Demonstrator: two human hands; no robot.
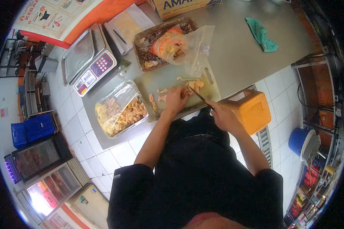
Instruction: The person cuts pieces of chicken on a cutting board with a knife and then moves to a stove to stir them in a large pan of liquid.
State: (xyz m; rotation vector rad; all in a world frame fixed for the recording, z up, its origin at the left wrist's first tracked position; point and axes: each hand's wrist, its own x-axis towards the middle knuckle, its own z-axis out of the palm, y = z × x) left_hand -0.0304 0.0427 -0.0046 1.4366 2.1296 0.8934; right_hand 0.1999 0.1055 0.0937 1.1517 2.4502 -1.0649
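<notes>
My right hand [224, 117] grips a knife [201, 97], whose blade slants up and left onto a pale piece of raw meat [196, 84], probably chicken. Curled fingers of my left hand [176, 99] press at the meat's left side, close to the blade tip; the fingertips are partly hidden. Beneath both lies a greenish cutting board [215, 88] with a handle slot on its right. Several small cut strips of meat [152, 101] lie on the board left of my left hand. Beside the board is a clear-film-covered tray [111, 134] full of meat pieces.
Behind the board, a dark crusted pan [142, 42] holds a plastic bag [200, 47] of food. A scale [97, 70], papers with a pen [120, 37] and a cardboard box [179, 8] stand around it. A green cloth [260, 35] lies right. A yellow stool [252, 112] stands by the table edge.
</notes>
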